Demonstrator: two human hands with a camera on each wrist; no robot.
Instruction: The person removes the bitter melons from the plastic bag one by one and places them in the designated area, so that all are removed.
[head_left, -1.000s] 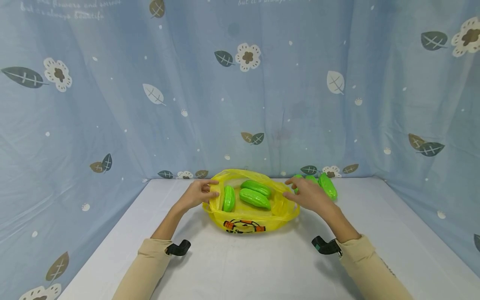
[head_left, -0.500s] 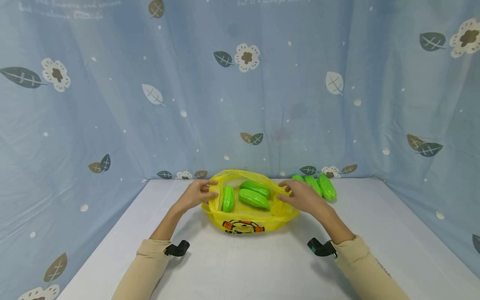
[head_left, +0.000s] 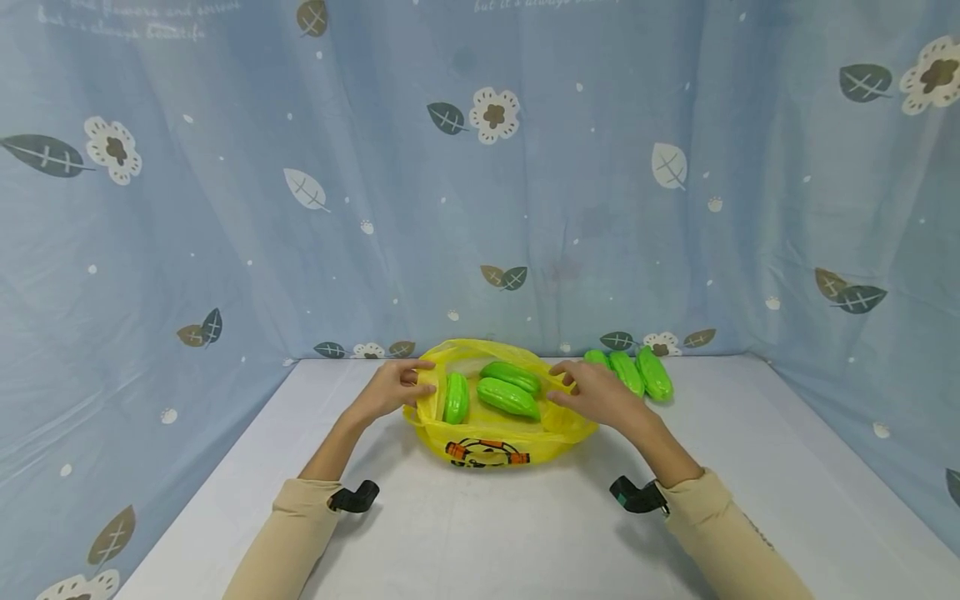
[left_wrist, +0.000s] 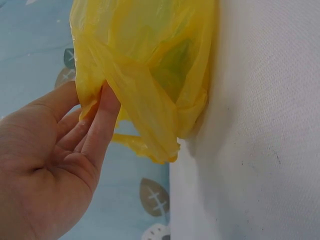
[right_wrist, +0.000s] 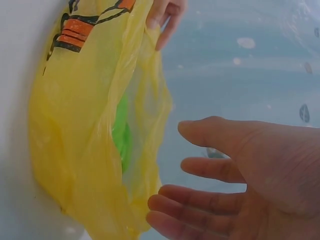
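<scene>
A yellow plastic bag [head_left: 555, 446] lies with its mouth spread open, an orange and black print on its front. Inside are 3 glossy green oblong pieces, like toy vegetables: one green piece [head_left: 456, 398] by the left wall, and two together, with the front green piece [head_left: 507, 397] in the middle. My left hand [head_left: 388, 389] pinches the bag's left rim between thumb and fingers, as the left wrist view also shows. At the right side, my right hand [head_left: 600, 392] is held over the bag's edge. Its fingers [right_wrist: 200, 202] are spread and relaxed, with nothing between them and the thumb.
Behind the right hand, 3 more green pieces [head_left: 654, 375] lie side by side on the white table [head_left: 480, 533]. A blue curtain [head_left: 420, 217] with leaves and flowers hangs along the table's back and sides.
My right hand has moved left over the bag's right side, uncovering more of the green pieces behind it. My left hand stays at the left rim.
</scene>
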